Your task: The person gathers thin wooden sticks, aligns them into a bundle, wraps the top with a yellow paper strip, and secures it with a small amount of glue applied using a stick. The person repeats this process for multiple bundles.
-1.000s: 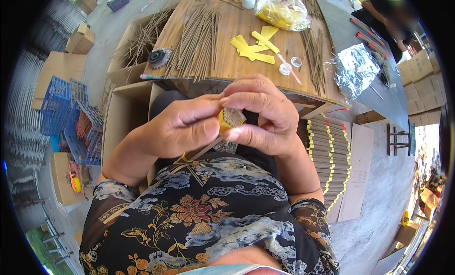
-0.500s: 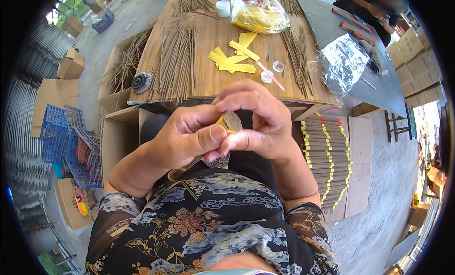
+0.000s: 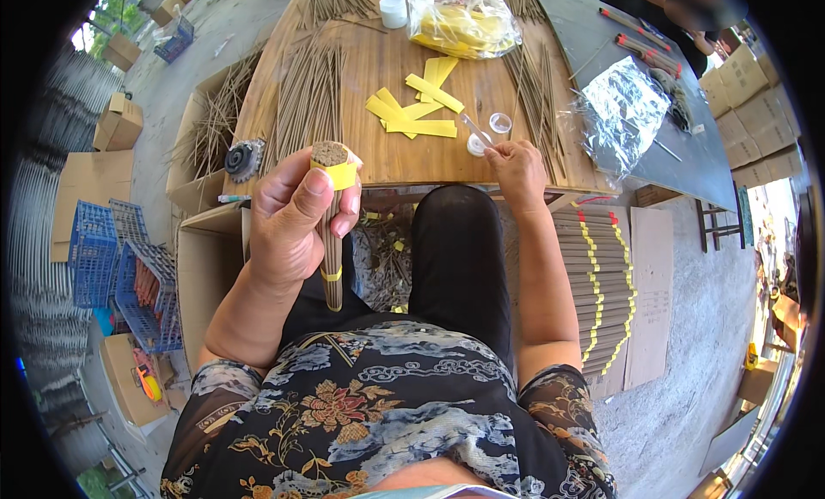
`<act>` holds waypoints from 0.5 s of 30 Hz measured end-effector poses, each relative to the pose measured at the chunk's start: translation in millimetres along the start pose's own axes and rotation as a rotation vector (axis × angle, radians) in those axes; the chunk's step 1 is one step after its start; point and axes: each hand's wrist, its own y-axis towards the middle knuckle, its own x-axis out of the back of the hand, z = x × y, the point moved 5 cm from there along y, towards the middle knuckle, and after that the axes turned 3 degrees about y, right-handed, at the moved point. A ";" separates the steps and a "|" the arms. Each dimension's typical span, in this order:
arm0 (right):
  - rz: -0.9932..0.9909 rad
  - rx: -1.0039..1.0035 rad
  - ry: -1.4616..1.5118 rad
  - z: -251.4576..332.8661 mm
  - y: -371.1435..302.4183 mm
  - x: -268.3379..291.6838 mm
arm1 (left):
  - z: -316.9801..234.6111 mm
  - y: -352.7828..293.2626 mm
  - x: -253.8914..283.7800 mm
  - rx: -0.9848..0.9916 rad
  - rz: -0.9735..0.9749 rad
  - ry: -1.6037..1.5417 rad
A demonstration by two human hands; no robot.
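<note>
My left hand (image 3: 290, 208) is closed around a bundle of brown incense sticks (image 3: 333, 258), held with one end up. A yellow paper band (image 3: 339, 174) wraps that upper end, and a narrower one circles it lower down. Over the table's near edge, my right hand (image 3: 522, 174) pinches the end of a thin, flat stick (image 3: 473, 126). The stick crosses above a small round white dish (image 3: 479, 145); whether they touch I cannot tell. A small clear round lid or dish (image 3: 500, 122) lies beside it. Yellow paper strips (image 3: 419, 110) are scattered left of the dishes.
Loose incense sticks (image 3: 311, 95) lie across the wooden table (image 3: 378, 56), with a bag of yellow strips (image 3: 462, 28) and a white jar (image 3: 394, 12) behind. Banded bundles (image 3: 593, 284) rest on cardboard at right. Blue crates (image 3: 96, 250) stand left. Another person (image 3: 662, 5) sits far right.
My hands have parted. The left moved left and raised the bundle upright; the right let go of it, reached right to the table and took hold of the flat stick.
</note>
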 end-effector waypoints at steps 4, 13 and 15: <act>0.035 -0.137 0.430 2.5 -3.0 10.8 | 4.1 0.1 3.3 0.011 -0.020 0.017; 0.089 0.117 -0.276 41.1 -20.5 51.4 | 11.9 0.5 3.7 0.051 -0.044 -0.095; 0.104 0.143 -0.321 40.4 -15.3 42.6 | 14.8 -1.1 7.6 0.044 -0.034 -0.095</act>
